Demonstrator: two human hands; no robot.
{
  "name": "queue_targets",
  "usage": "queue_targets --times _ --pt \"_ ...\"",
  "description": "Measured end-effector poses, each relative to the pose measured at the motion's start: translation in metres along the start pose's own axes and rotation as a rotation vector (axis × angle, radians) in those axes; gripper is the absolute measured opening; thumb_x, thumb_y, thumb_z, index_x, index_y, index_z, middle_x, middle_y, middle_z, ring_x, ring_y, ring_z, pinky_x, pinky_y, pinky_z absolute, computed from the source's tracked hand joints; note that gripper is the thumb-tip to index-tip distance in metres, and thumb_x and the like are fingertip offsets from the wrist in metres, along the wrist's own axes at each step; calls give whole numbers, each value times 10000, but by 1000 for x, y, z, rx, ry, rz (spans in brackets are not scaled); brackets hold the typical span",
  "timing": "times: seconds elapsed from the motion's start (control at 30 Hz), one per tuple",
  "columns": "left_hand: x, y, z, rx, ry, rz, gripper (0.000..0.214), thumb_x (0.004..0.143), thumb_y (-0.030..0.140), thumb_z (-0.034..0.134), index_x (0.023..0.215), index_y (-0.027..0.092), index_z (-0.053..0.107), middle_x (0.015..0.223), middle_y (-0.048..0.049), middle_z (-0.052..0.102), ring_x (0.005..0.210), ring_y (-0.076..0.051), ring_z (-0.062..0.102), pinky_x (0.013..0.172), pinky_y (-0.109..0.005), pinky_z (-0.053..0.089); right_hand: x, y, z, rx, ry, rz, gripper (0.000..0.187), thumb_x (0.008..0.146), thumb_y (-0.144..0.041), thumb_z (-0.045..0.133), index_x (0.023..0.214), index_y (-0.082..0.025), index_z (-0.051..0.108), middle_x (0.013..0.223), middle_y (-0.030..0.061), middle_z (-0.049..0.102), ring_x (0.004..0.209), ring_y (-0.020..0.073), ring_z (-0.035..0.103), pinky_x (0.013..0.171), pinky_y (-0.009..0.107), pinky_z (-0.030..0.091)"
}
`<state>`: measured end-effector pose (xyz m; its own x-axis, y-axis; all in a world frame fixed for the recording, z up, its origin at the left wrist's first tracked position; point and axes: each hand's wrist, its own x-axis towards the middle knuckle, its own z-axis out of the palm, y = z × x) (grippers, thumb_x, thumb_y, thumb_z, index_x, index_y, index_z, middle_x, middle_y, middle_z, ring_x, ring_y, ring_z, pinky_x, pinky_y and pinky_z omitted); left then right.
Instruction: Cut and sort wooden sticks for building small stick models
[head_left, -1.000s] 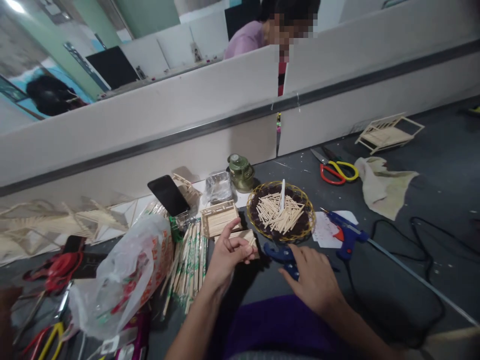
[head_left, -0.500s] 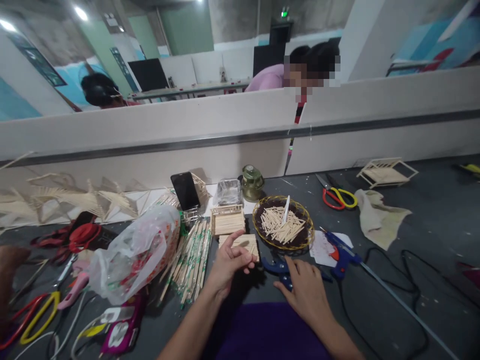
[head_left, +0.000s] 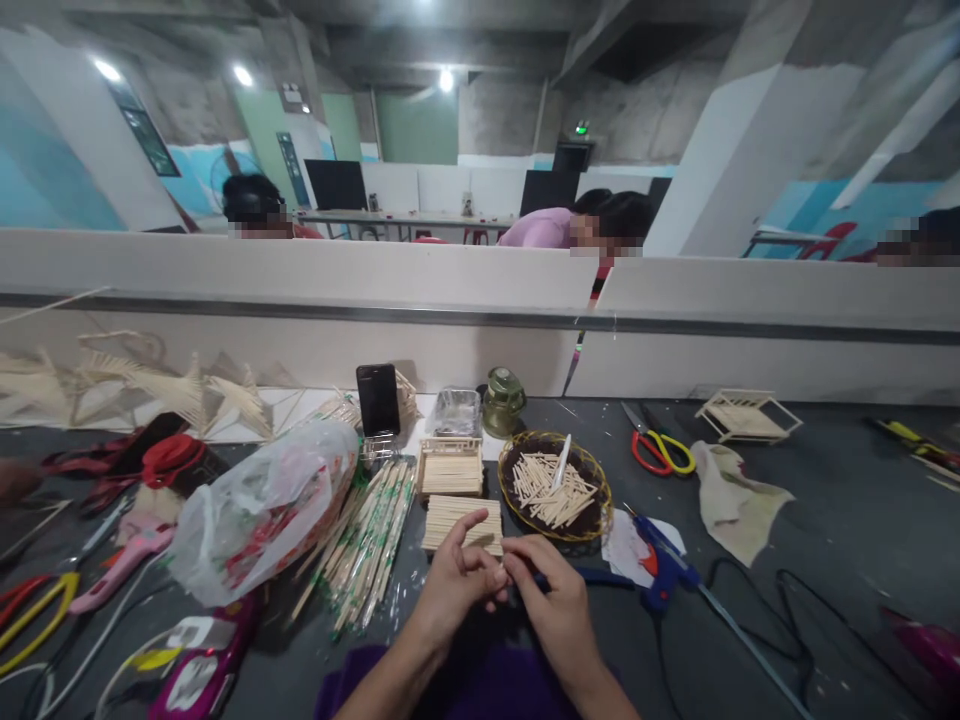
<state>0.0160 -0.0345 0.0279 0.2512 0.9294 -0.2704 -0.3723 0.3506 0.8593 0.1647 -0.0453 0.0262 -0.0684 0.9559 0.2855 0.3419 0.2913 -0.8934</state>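
Presently: left hand [head_left: 459, 578] and right hand [head_left: 551, 595] fingertip to fingertip, just short of the stick panel [head_left: 459, 522].

Left index finger extended, thumb bent toward the other fingers; right thumb and forefinger pinched; whether anything sits between the tips, cannot tell. Stick panel lies flat just beyond the left hand, framed stick piece [head_left: 450, 468] behind it, wrapped sticks [head_left: 375, 550] to the left, basket [head_left: 607, 490] near on the right, blue tool [head_left: 607, 577] partly hidden by the right hand. Widest bare stretch of dark tabletop [head_left: 847, 520] is right of the cloth [head_left: 739, 500]. Orange print on plastic bag [head_left: 262, 510] and marks on paper [head_left: 622, 545]: not legible. Pale specks on tabletop; white partition [head_left: 300, 268] along its far side; beyond, co-workers, grey ceiling, lit lamp [head_left: 446, 80].
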Motion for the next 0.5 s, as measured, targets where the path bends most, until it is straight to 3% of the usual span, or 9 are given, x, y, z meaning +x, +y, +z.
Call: queue_targets --times 0.1,0.23,0.5 --pt "-2 -2 -2 -12 23 23 955 608 312 860 1359 122 302 640 23 664 539 -154 619 476 -230 445 -3 6 6 29 58 38 181 904 -315 579 974 -224 720 928 52 696 859 176 661 763 239 505" --pt "-4 -7 -3 -14 18 46 959 603 330 858 1357 120 304 633 26 656 548 -162 619 476 -236 440 -4 6 5 72 28 41 181 883 -329 594 896 -221 739 874 54 696 831 185 660 754 252 503" --pt "-12 -9 1 88 51 120 892 675 316 804 1393 144 302 639 38 638 557 -119 582 536 -224 413 -1 1 -2 139 21 222 290 783 -469 678 798 -188 751 732 55 704 657 191 637 608 260 495"
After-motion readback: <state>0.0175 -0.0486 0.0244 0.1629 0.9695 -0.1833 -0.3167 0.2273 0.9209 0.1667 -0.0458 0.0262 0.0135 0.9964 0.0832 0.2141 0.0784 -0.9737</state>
